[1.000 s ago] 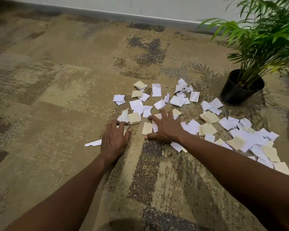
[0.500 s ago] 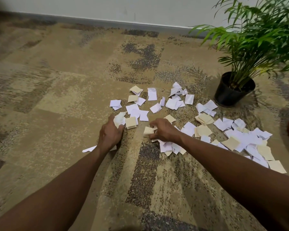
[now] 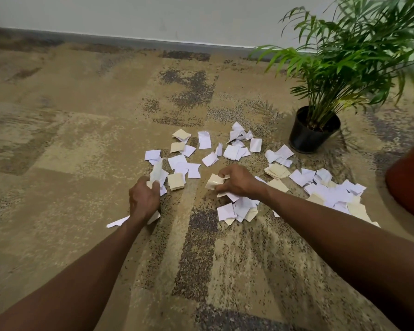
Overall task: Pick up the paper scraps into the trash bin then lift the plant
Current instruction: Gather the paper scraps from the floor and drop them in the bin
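Observation:
Several white and cream paper scraps (image 3: 234, 151) lie scattered on the patterned carpet. My left hand (image 3: 144, 199) is closed around a few scraps (image 3: 157, 174) at the left edge of the pile. My right hand (image 3: 237, 180) grips a small bunch of cream scraps (image 3: 214, 181) near the middle, above a loose heap (image 3: 239, 210). A green palm plant (image 3: 349, 58) stands upright in a black pot (image 3: 306, 137) at the far right. A reddish-brown curved object (image 3: 411, 180), possibly the trash bin, shows at the right edge.
A light wall with a grey baseboard (image 3: 139, 40) runs along the far side. A long white scrap (image 3: 117, 222) lies apart beside my left wrist. Brown and tan carpet (image 3: 69, 139) extends to the left and toward me.
Both hands went from lying flat on the scraps to curling shut and lifting bunches of paper. Scraps under my right hand were dragged toward me into a small heap.

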